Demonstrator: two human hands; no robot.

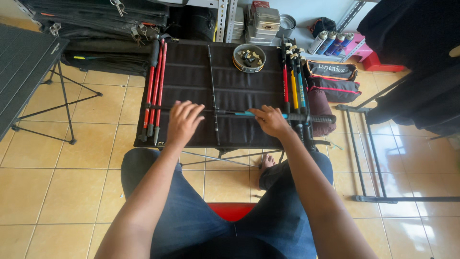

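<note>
Trekking pole [268, 115] with a teal shaft section and a black foam handle is laid crosswise over the near part of the black folding table [191, 76], its handle end reaching past the table's right edge. It is gripped near its middle by the right hand [271, 121], whose fingers are curled over the shaft so that the teal section emerges just left of the knuckles and the handle lies to the right of the wrist. The left hand [183, 122] is held open, fingers spread, palm down, over the thin end of the same line of shaft; whether it touches the shaft or the table cannot be told, and nothing is closed in it.

A thin black pole section [213, 91] is laid lengthwise between the two hands, crossing under the held pole. Red trekking poles [155, 86] are ranged along the left edge of the table, just beside the left hand. Poles in red, yellow and blue [293, 81] are ranged along the right side, behind the right hand. A round tin of small parts [249, 58] is set at the far edge, well apart from both hands.
</note>
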